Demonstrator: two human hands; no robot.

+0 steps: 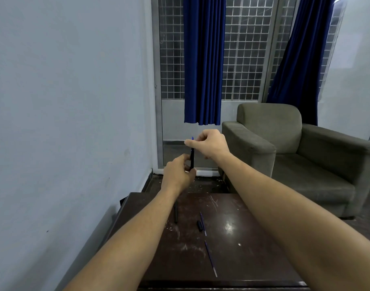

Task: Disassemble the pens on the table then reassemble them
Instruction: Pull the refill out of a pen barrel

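I hold a dark pen [192,158] upright in the air beyond the far edge of the table. My left hand [177,175] grips its lower end. My right hand [209,144] pinches its upper end, where a small blue tip [192,138] sticks out above the fingers. On the dark wooden table [243,248] lie loose pen parts: a black barrel [176,213] partly under my left forearm, a short black cap [199,225], a thin blue refill [203,223] beside the cap, and another blue refill [210,258] nearer me.
The table top is scratched and glossy. A grey wall runs along the left. A grey-green armchair [295,156] stands to the right beyond the table. Blue curtains [204,59] hang over a gridded window behind.
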